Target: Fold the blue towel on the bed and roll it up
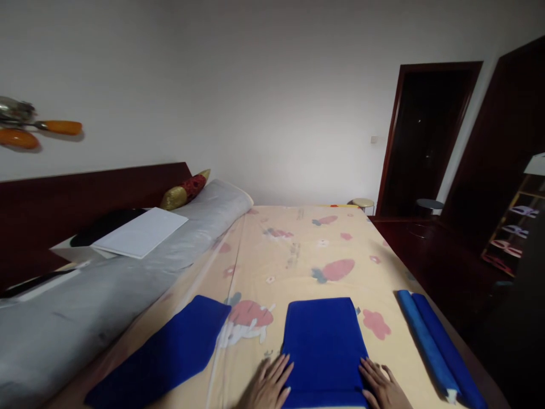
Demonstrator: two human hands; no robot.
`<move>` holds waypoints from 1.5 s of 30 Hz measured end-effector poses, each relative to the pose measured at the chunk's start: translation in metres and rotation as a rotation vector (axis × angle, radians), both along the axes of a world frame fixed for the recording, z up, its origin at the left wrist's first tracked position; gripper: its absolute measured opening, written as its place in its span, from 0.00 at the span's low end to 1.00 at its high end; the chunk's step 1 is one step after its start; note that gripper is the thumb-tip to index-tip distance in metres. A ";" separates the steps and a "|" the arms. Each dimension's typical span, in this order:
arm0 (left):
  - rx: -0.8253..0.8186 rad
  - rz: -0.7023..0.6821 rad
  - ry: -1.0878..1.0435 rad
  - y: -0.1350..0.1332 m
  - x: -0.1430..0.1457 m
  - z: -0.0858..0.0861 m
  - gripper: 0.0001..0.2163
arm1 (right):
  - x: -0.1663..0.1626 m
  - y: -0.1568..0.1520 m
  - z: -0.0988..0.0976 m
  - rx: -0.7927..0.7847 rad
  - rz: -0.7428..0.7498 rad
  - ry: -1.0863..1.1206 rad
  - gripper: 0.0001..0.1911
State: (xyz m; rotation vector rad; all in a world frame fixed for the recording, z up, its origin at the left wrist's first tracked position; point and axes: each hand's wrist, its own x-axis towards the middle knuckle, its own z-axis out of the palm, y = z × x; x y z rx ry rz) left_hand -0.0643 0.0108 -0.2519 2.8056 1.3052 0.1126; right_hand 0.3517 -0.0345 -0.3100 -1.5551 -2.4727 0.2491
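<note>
A flat blue piece of folded cloth (324, 341) lies on the bed in front of me, with a crease or seam across its near end. My left hand (271, 382) rests at its left edge, fingers stretched out and fingertips on the cloth. At the right edge my right hand (381, 384) lies with its fingers extended, touching the border. Farther left, apart from both hands, another flat blue cloth piece (170, 346) with angled corners lies on the sheet. Two long blue rolls (438, 346) lie side by side near the bed's right edge.
The bed has a patterned yellowish sheet (255, 272). A grey bolster-like roll (140, 284) runs along the headboard (76, 199), with a white board (142, 232) and a red-gold cushion (187, 190) on it. Stools (429, 205) and a shoe rack (511, 227) stand right.
</note>
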 end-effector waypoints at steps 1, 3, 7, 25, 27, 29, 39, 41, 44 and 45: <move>0.015 0.018 0.004 0.001 -0.005 -0.001 0.27 | 0.002 0.000 -0.002 0.033 -0.011 -0.015 0.28; 0.045 0.026 0.014 0.003 -0.007 -0.006 0.27 | -0.002 0.000 -0.003 0.083 -0.023 -0.030 0.25; -0.002 -0.069 0.032 -0.004 0.011 -0.025 0.26 | -0.022 -0.005 -0.002 0.136 0.021 -0.006 0.20; -0.190 0.040 0.048 -0.030 0.032 -0.008 0.28 | -0.018 -0.031 0.023 -0.050 -0.026 0.051 0.19; -0.203 0.036 0.060 -0.030 0.033 0.007 0.27 | -0.017 -0.031 0.025 -0.054 -0.050 0.058 0.19; -0.218 0.047 0.062 -0.030 0.033 0.016 0.26 | -0.016 -0.030 0.031 -0.078 -0.031 0.089 0.19; -0.285 0.321 -0.227 -0.020 0.020 0.008 0.18 | -0.013 -0.029 0.044 -0.225 -0.206 0.240 0.14; -0.323 0.406 -0.311 -0.016 0.018 0.006 0.18 | -0.009 -0.027 0.036 -0.226 -0.243 0.283 0.14; -0.353 0.433 -0.353 -0.011 0.015 0.006 0.12 | -0.003 -0.023 0.027 -0.224 -0.268 0.349 0.16; -0.359 0.435 -0.366 -0.010 0.014 0.006 0.11 | -0.002 -0.022 0.026 -0.221 -0.272 0.360 0.17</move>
